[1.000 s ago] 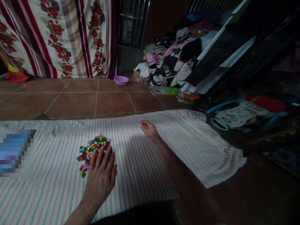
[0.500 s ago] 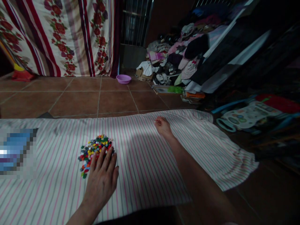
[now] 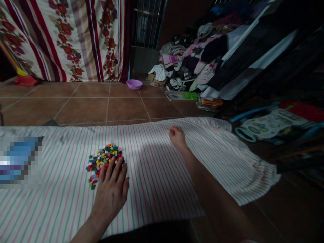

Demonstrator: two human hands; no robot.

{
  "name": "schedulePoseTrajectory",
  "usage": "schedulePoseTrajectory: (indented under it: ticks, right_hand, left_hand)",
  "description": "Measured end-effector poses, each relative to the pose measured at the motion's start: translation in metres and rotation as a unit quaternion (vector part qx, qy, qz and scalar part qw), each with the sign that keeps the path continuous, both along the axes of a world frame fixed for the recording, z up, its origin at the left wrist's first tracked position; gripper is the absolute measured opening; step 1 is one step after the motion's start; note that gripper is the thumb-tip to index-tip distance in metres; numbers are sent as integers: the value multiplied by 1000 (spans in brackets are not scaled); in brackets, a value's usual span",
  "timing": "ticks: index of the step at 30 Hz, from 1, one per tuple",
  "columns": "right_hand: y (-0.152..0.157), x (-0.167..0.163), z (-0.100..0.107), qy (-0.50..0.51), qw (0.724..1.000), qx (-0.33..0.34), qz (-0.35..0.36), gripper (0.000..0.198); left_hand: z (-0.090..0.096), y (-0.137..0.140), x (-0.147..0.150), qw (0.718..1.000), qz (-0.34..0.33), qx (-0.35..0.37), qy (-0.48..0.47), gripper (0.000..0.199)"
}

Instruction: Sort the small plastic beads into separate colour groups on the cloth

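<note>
A pile of small plastic bricks (image 3: 102,158) in many colours lies on the striped cloth (image 3: 154,189), left of the middle. My left hand (image 3: 111,189) rests flat with fingers stretched over the near right part of the pile, covering some bricks. Well to the right, near the cloth's far edge, my right hand (image 3: 177,136) is closed, its fingertips curled together low over the cloth. Something tiny and pale may show at those fingertips, but it is too small to name.
Beyond the cloth, brown floor tiles (image 3: 83,109) run to a floral curtain (image 3: 86,40). A purple basin (image 3: 134,84), a heap of clothes (image 3: 194,57) and a red broom (image 3: 26,79) stand at the back. A baby walker (image 3: 268,123) is on the right. A blurred patch covers the left edge.
Both hands keep nearly the same pose and place. The whole view has shifted very slightly, with little else different.
</note>
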State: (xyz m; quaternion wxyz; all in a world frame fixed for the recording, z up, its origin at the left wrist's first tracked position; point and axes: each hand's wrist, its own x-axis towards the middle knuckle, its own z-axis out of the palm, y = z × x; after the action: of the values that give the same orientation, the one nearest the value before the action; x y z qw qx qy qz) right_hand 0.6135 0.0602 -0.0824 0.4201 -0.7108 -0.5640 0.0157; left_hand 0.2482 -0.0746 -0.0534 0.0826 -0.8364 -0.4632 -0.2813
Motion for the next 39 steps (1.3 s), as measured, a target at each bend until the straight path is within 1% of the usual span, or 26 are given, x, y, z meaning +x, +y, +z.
schedulePoseTrajectory:
  ticks: [6,12,19,22,24,26,30,32,35,37,39]
  right_hand:
    - [1,2,-2,-37,999,7,-2,18]
    - [-2,2,-1,1,1000,6,-15,21]
    - [-10,-5,12,16,999,14,-27,21]
    - [-15,-16,20,12,999,40,-20,22]
    - [-20,-32,25,9,998,65,12,23]
    - [-27,-54,29,10,995,74,63,23]
    - [-46,-115,32,35,985,36,165,20]
    - [-54,-148,30,53,972,20,228,20]
    - [-63,-191,26,72,950,-3,303,19]
    - [-67,-213,26,72,939,-10,335,18]
    - [-70,-229,28,61,937,-10,345,18]
  left_hand:
    - [1,-1,1,1000,4,-13,-5,37]
    - [2,-1,0,1000,-2,-21,-9,34]
    - [6,-1,-2,999,-17,-16,-21,30]
    - [7,-2,-3,1000,-23,-14,-15,29]
    - [8,-3,-4,999,-30,-19,-7,29]
    - [8,-4,-5,999,-39,-26,0,29]
    - [7,-10,-7,999,-43,-34,-1,29]
    - [8,-13,-10,998,-49,-35,-5,29]
    - [10,-14,-19,997,-62,-38,-13,32]
    - [13,-12,-29,998,-53,-29,-27,34]
    - [16,-8,-41,999,-25,-12,-46,34]
